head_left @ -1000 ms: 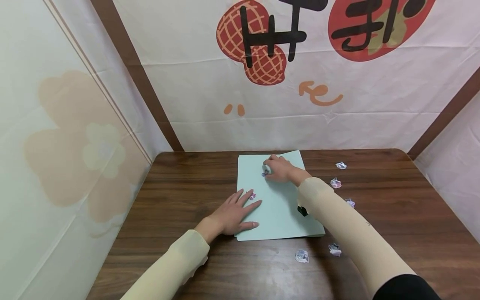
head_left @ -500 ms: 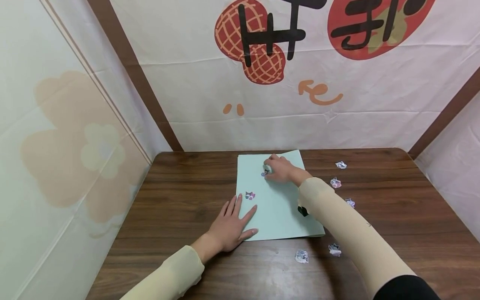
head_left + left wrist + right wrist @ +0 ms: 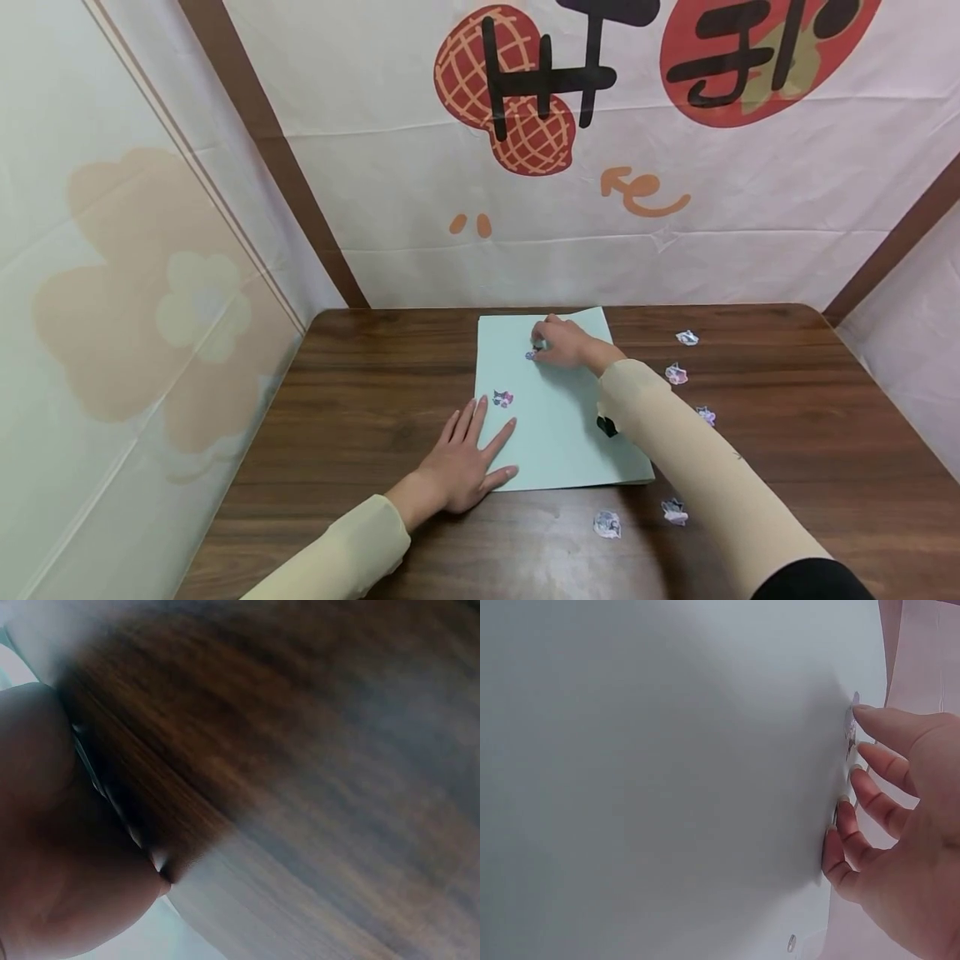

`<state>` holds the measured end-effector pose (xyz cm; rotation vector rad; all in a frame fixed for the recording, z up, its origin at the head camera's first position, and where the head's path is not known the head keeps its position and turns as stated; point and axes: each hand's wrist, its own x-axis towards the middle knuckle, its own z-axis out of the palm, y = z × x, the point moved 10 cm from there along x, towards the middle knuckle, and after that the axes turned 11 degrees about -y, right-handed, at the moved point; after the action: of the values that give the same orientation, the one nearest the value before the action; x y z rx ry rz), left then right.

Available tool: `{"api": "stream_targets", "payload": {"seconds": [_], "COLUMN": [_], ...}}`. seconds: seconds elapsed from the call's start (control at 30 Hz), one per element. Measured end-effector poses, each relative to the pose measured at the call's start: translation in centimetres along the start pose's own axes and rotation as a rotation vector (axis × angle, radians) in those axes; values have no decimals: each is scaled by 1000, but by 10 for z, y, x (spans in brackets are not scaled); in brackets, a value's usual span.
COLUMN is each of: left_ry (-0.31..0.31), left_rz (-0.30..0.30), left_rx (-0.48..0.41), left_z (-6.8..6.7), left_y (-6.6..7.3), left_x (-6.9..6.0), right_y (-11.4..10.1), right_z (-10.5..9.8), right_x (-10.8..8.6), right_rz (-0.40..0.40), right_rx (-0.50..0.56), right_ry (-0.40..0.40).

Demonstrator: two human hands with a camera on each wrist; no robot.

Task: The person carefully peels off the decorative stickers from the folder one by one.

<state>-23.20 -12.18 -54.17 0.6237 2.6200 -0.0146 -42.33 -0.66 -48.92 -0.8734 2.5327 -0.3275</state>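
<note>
A pale green sheet of paper (image 3: 562, 433), with more layers under its edge, lies on the wooden table. My left hand (image 3: 457, 467) rests on its lower left corner, fingers spread and straight. Just beyond those fingertips a small cartoon sticker (image 3: 502, 398) lies flat on the paper. Near the top of the sheet, my right hand (image 3: 564, 342) has bent fingers and pinches another small sticker (image 3: 850, 724) against the paper between thumb and forefinger. The right wrist view shows the other fingertips touching the sheet. In the left wrist view the left hand (image 3: 60, 840) is partly visible and blurred.
Several loose stickers lie on the table right of the paper, including one at the far right (image 3: 687, 337) and one near the front (image 3: 607, 524). A printed cloth backdrop (image 3: 420, 183) rises behind the table's back edge (image 3: 397, 312).
My left hand has slid back toward the lower left, uncovering the sticker by its fingertips. The right hand stays at the top sticker, its fingers drawn slightly closer together. The head view tilted a little.
</note>
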Motion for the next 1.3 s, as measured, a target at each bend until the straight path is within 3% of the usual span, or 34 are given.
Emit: {"api": "stream_targets", "payload": {"seconds": [0.7, 1.3], "left_ry": [6, 29], "left_rz": [-19, -12], "left_rx": [14, 47], "left_z": [3, 4], "left_y": [-3, -3], "left_x": [3, 4], "right_y": [-4, 3], "right_z": [-2, 1], "right_x": [5, 9], "right_rz": [7, 37], "right_rx": [-32, 16], "right_ry": [-54, -79]}}
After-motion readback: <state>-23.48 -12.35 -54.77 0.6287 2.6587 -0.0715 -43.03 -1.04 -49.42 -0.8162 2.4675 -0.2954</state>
